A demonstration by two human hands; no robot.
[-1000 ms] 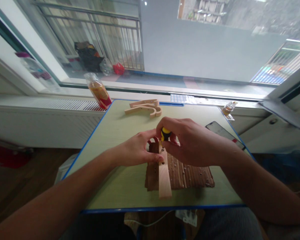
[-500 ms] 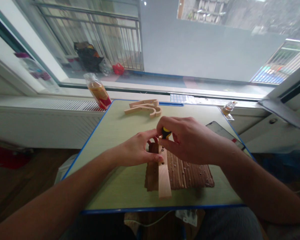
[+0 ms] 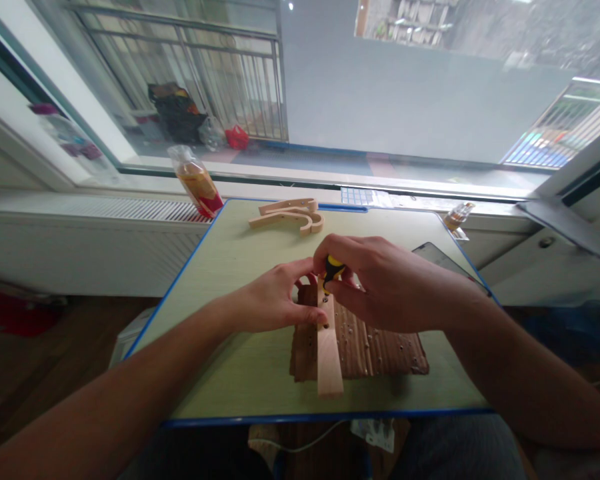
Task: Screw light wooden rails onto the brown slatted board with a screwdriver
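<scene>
A pale wooden bar (image 3: 330, 367) lies across a brown corrugated board (image 3: 380, 350) on the worktop (image 3: 220, 380), long axis running away from the person. The left hand (image 3: 273, 299), at its left, parts thumb from fingers, thumb on the bar. The right hand (image 3: 385, 283), opposite, pinches a yellow-and-black screwdriver (image 3: 334, 268) above its far half.

Passable down the left side of the surface (image 3: 200, 287), and across its far side between curved wood pieces (image 3: 280, 218) and phone (image 3: 445, 262). Blocked mid-surface by left hand (image 3: 277, 300), right hand (image 3: 380, 287), screwdriver (image 3: 334, 268) and wooden strip (image 3: 330, 367) above a brown board (image 3: 385, 347). Under the right wrist (image 3: 443, 310), perhaps a low gap, hard to judge.
</scene>
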